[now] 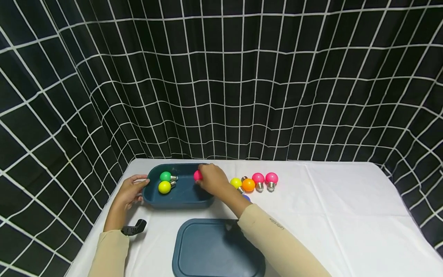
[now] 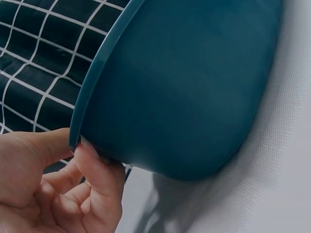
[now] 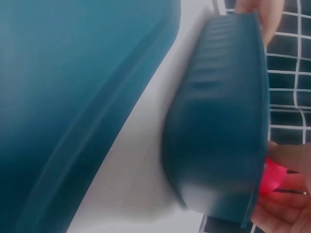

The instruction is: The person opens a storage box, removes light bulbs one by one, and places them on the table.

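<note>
A dark teal plastic box [image 1: 180,204] stands at the back left of the table. My left hand [image 1: 130,189] pinches its left rim between thumb and fingers, as the left wrist view also shows. Inside the box, at its left end, lie a green light bulb [image 1: 165,176] and a yellow light bulb [image 1: 164,187]. Over the box's right end, my right hand [image 1: 214,180] holds a pink light bulb [image 1: 197,176] by its fingers. In the right wrist view that pink bulb [image 3: 273,175] shows beside the rim; its base is hidden.
Right of the box lie a yellow bulb [image 1: 236,182], an orange bulb [image 1: 248,185], two pink bulbs [image 1: 258,178] and a partly hidden blue bulb [image 1: 246,197]. A teal lid [image 1: 218,248] lies in front, partly under the right forearm. A grid-patterned curtain [image 1: 242,84] surrounds the white table.
</note>
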### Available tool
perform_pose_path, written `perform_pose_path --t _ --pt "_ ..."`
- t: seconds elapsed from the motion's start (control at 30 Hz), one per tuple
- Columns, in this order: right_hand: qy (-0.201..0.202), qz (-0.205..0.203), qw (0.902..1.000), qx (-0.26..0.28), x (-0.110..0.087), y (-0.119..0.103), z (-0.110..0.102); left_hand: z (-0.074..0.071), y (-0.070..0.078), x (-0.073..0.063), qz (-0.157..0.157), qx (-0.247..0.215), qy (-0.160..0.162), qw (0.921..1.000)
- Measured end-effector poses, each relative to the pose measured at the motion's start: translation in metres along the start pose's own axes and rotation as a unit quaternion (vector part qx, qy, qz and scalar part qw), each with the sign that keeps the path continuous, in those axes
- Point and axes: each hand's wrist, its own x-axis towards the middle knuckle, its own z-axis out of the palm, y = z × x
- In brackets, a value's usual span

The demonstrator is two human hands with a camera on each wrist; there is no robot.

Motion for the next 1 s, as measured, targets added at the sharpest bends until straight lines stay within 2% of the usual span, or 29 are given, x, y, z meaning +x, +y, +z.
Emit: perform_pose_path --t 0.2,0.47,0.73,1.0 --pt "0.007 -0.001 0.9995 0.032 -0.013 0.000 -0.009 -0.002 -0.003 -0.006 -0.005 0.002 0.009 0.9999" --pt "0.031 0.015 0.9976 0.060 -0.032 0.010 -0.029 0.006 0.001 -0.004 -0.004 0.002 0.006 1.0000" --pt "0.068 0.018 0.9923 0.101 -0.052 0.021 -0.038 0.005 0.002 -0.004 -0.003 -0.004 0.006 1.0000" --pt "0.084 0.030 0.9857 0.143 -0.073 0.030 -0.048 0.005 0.002 -0.004 -0.007 -0.004 0.002 1.0000"
